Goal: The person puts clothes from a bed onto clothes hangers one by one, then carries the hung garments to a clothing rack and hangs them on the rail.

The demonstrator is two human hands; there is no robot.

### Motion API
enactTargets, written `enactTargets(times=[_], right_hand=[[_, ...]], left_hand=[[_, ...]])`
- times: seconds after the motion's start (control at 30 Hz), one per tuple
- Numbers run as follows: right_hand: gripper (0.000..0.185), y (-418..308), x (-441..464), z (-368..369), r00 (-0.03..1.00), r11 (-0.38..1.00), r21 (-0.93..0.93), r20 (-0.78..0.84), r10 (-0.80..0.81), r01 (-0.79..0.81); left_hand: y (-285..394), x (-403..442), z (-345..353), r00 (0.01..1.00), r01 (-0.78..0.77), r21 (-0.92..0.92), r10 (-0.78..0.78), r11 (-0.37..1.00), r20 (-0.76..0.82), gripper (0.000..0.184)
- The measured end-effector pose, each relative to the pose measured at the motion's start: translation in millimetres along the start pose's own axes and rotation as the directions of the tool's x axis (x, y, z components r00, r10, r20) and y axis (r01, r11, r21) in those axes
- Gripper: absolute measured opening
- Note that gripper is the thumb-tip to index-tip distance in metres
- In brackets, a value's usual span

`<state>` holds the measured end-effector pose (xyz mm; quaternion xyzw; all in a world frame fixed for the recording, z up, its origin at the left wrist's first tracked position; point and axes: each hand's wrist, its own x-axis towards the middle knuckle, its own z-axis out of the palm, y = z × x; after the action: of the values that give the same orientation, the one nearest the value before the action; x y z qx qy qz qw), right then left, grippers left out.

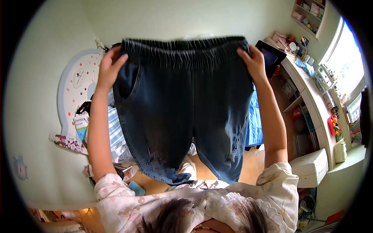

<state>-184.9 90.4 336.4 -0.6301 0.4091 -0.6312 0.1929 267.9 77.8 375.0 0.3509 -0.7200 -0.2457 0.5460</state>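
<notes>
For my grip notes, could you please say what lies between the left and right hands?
In the head view, the gathered waistband of the dark blue trousers spans from the left hand to the right hand.

We list: at ten o'clock, one pale headboard (75,83) with small printed motifs; at nine, nearer centre, blue-and-white striped bedding (115,130); at two, one wall shelf (321,27) of trinkets and one bright window (351,54). At three, we record one curved white desk (312,103), bearing a red toy (332,125); at four, one white box (310,167); toward eight, one wall sticker (20,168).
</notes>
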Motion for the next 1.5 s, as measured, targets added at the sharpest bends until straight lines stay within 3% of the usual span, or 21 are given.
enactTargets(times=[0.13, 0.17, 0.23, 0.27, 0.3, 0.37, 0.43, 0.5, 0.57, 0.7, 0.73, 0.83, 0.97, 1.0, 1.1, 1.13, 1.23, 1.33, 1.37, 1.5], right_hand=[[0.025, 88.6, 11.9, 40.2, 0.983, 0.983, 0.084, 0.089, 0.157, -0.165], [0.023, 122.4, 18.0, 48.7, 0.981, 0.984, -0.016, 0.080, 0.176, -0.176], [0.023, 168.7, 21.0, 67.5, 0.968, 0.951, -0.212, 0.068, 0.243, -0.224], [0.024, 187.6, 18.0, 80.8, 0.967, 0.960, -0.152, 0.056, 0.248, -0.237], [0.025, 207.8, 14.0, 94.2, 0.966, 0.964, -0.090, 0.044, 0.255, -0.250], [0.029, 258.1, 11.4, 105.8, 0.934, 0.909, -0.255, 0.052, 0.355, -0.331], [0.030, 286.5, 10.7, 122.9, 0.929, 0.917, -0.168, 0.013, 0.369, -0.361], [0.030, 327.6, 7.0, 131.6, 0.921, 0.916, -0.108, 0.002, 0.390, -0.387], [0.031, 349.7, 5.8, 142.9, 0.913, 0.908, -0.093, -0.074, 0.402, -0.407], [0.032, 390.8, 21.9, 152.5, 0.906, 0.883, -0.205, -0.069, 0.417, -0.422], [0.033, 403.1, 28.2, 156.8, 0.912, 0.883, -0.227, -0.082, 0.402, -0.410], [0.035, 436.7, 47.9, 169.9, 0.862, 0.826, -0.255, -0.078, 0.500, -0.502], [0.036, 493.8, 54.4, 185.1, 0.838, 0.812, -0.217, -0.056, 0.543, -0.542], [0.034, 508.0, 51.0, 185.2, 0.851, 0.821, -0.238, -0.054, 0.522, -0.518], [0.033, 560.5, 23.0, 169.8, 0.731, 0.695, -0.285, -0.034, 0.681, -0.660], [0.031, 577.9, 13.7, 162.1, 0.688, 0.637, -0.333, -0.053, 0.724, -0.695], [0.024, 637.0, -16.9, 128.7, 0.670, 0.575, -0.421, -0.112, 0.734, -0.701], [0.019, 683.0, -33.1, 87.6, 0.723, 0.519, -0.616, -0.122, 0.680, -0.592], [0.021, 702.0, -36.6, 72.0, 0.736, 0.477, -0.725, -0.062, 0.674, -0.497], [0.039, 706.7, -3.9, 62.9, 0.751, 0.246, -0.897, -0.129, 0.647, -0.366]], left_hand=[[-127.6, 16.2, 9.0, 0.986, 0.150, -0.033, -0.147, 0.988, 0.081, 0.042], [-150.6, 21.4, 14.5, 0.979, 0.183, 0.000, -0.182, 0.983, 0.092, 0.040], [-195.2, 29.8, 29.1, 0.969, 0.182, -0.110, -0.159, 0.977, 0.188, 0.035], [-215.4, 33.5, 33.9, 0.948, 0.243, -0.048, -0.226, 0.969, 0.224, 0.032], [-236.4, 35.7, 37.8, 0.937, 0.257, 0.147, -0.284, 0.955, 0.203, 0.030], [-278.4, 40.2, 49.7, 0.934, 0.254, 0.272, -0.308, 0.928, 0.179, 0.028], [-329.3, 44.2, 58.6, 0.959, 0.156, 0.423, -0.239, 0.893, 0.149, 0.027], [-334.7, 50.8, 69.6, 0.977, -0.009, 0.617, -0.123, 0.787, 0.172, 0.027], [-346.9, 59.0, 79.0, 0.962, 0.103, 0.595, -0.232, 0.797, 0.144, 0.028], [-371.6, 79.8, 95.0, 0.859, 0.379, 0.545, -0.504, 0.748, 0.095, 0.031], [-383.8, 81.3, 97.5, 0.922, 0.223, 0.599, -0.366, 0.769, 0.127, 0.028], [-410.3, 92.3, 114.6, 0.745, 0.614, 0.327, -0.665, 0.718, 0.062, 0.025], [-493.1, 80.8, 144.5, 0.789, 0.614, 0.175, -0.606, 0.770, -0.103, 0.018], [-507.2, 81.8, 146.9, 0.711, 0.692, 0.228, -0.701, 0.685, -0.049, 0.030], [-582.6, 49.1, 172.0, 0.883, 0.468, 0.434, -0.430, 0.770, -0.190, 0.050], [-598.6, 43.7, 175.8, 0.773, 0.616, 0.413, -0.616, 0.671, -0.153, 0.069], [-634.8, 26.9, 197.3, 0.682, 0.643, 0.613, -0.708, 0.460, -0.183, 0.068], [-624.5, 43.4, 221.5, 0.463, 0.719, 0.690, -0.799, 0.086, -0.384, 0.065], [-635.4, 35.5, 223.2, 0.448, 0.720, 0.694, -0.774, 0.015, -0.447, 0.063], [-636.5, 33.4, 234.4, 0.476, 0.692, 0.721, -0.729, -0.035, -0.492, 0.060]])
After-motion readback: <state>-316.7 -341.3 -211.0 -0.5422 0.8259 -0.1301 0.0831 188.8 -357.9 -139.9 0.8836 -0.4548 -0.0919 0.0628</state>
